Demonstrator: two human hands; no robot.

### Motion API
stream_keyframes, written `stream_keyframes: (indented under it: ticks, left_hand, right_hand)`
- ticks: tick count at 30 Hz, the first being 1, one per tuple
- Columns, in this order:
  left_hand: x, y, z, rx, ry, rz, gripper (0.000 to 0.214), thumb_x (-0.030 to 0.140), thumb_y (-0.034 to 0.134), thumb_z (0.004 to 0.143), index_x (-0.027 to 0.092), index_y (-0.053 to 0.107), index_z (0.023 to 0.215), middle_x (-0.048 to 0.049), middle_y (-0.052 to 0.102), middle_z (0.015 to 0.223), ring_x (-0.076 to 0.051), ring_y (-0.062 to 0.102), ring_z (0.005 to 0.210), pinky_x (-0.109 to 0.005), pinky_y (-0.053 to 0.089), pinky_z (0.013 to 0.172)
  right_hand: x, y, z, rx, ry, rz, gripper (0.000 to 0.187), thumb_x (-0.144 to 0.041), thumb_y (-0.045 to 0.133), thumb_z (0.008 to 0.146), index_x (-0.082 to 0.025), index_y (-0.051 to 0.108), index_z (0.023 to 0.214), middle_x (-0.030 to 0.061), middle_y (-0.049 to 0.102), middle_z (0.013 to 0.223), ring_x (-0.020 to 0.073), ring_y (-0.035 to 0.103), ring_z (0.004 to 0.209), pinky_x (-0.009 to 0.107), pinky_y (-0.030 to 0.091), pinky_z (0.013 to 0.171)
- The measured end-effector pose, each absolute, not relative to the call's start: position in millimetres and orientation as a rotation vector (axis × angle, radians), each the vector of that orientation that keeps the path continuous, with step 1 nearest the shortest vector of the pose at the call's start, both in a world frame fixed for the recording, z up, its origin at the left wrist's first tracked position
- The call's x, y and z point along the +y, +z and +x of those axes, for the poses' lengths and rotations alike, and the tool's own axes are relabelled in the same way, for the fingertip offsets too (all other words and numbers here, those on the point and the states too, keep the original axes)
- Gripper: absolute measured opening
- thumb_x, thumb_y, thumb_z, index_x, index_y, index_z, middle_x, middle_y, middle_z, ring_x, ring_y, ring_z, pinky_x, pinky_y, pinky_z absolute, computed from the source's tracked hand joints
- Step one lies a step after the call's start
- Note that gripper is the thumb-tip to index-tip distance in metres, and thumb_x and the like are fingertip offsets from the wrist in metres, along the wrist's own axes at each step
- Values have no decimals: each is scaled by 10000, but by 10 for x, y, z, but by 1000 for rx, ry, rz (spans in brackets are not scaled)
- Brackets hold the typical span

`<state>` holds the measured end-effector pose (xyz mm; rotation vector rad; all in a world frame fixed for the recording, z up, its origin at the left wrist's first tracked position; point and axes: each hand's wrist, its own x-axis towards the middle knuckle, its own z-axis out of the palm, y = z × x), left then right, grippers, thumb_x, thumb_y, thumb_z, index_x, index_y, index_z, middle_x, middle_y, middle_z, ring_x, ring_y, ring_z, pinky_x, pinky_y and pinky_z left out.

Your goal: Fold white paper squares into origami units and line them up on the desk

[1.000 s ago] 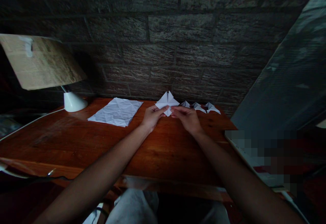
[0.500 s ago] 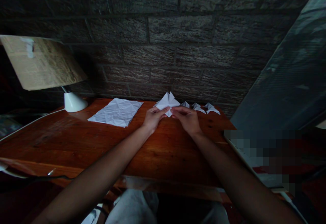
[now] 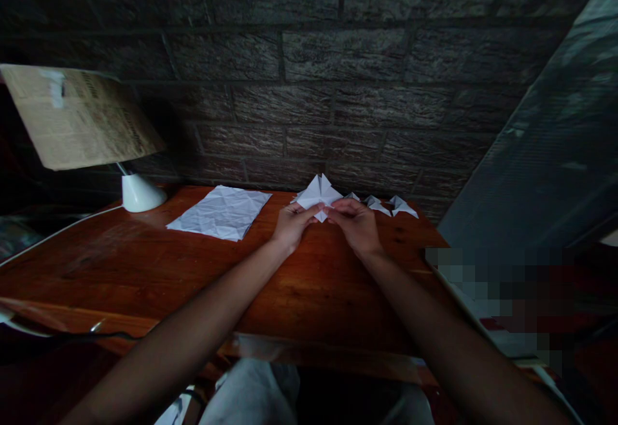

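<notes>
A white folded paper, pointed at its top and bottom, is held up between my two hands above the table. My left hand pinches its lower left side, thumb laid across the front. From the other side my right hand grips the lower right part, with thumb and fingertips close to the left thumb. The fingers behind the paper are hidden. Just past my right hand, several small folded paper pieces stand in a row along the table's back edge.
Creased white sheets lie left of my hands on the wooden table. A lamp with a brown paper shade stands at the back left, its white cord trailing left. A dark brick wall rises behind the table.
Almost nothing differs. The fingers of my right hand have shifted slightly upward at the paper's edge, while the paper stays in the same place.
</notes>
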<state>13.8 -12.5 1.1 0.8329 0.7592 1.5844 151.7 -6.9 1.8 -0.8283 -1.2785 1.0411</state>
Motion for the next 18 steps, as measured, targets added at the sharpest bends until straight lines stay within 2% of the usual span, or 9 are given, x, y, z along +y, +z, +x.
stream_keyframes:
  ticks: [4,7,11,18]
  left_hand:
    - [-121,24,136,744,1583,823,326,248,936,439,121,710,638,-43,731,718,-104,625,626,-210,466,564]
    - [-122,35,126,735,1590,803,331,235,937,433,120,707,641,-39,731,717,-110,636,640,-218,487,594]
    - [-127,46,116,735,1574,790,341,218,935,439,113,722,683,-44,736,732,-115,646,661,-227,505,632]
    - [-114,31,106,743,1551,812,310,210,910,479,106,723,703,-37,717,707,-103,620,635,-232,477,619]
  right_hand:
    - [-84,37,1522,-1164,1191,-798,491,-345,900,548,-228,552,874,-48,702,712,130,677,656,287,589,724]
    - [-105,70,1524,-1113,1304,-835,553,-289,906,531,-220,552,950,-33,720,775,128,694,684,290,604,755]
    - [-132,122,1535,-1129,1371,-893,487,-239,882,561,-192,627,973,-3,739,798,128,706,713,290,608,781]
    - [-153,122,1554,-1216,1427,-873,302,-280,861,591,-186,744,853,23,763,829,134,710,755,322,590,852]
